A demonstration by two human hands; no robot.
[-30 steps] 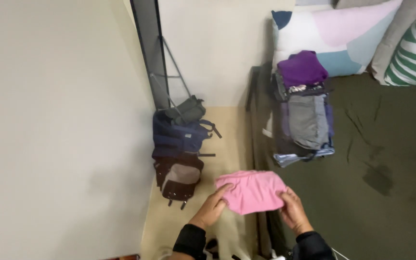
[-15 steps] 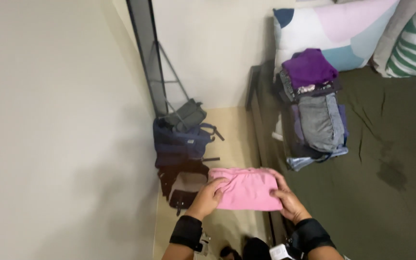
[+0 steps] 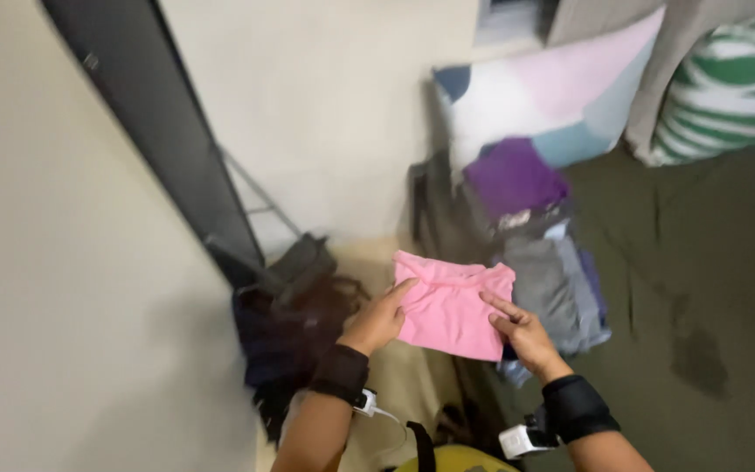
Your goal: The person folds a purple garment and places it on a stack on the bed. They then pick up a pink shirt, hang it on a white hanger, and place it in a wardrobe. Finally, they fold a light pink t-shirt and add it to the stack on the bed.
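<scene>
A folded pink garment (image 3: 449,304) hangs in the air between both hands. My left hand (image 3: 377,319) grips its left edge and my right hand (image 3: 522,330) grips its right edge. Both wrists wear black bands. Just beyond the garment, on the dark olive bed (image 3: 709,288), lies a pile of folded clothes: a grey piece (image 3: 552,284) over blue ones, with a purple piece (image 3: 515,179) behind it.
Dark bags (image 3: 290,323) sit on the floor by the wall at the left. A black pole (image 3: 155,131) leans along the wall. A pastel pillow (image 3: 561,96) and a green striped pillow (image 3: 727,92) stand at the bed's head.
The pink garment and both hands have moved up and to the right, closer to the clothes pile. The view has shifted and blurred.
</scene>
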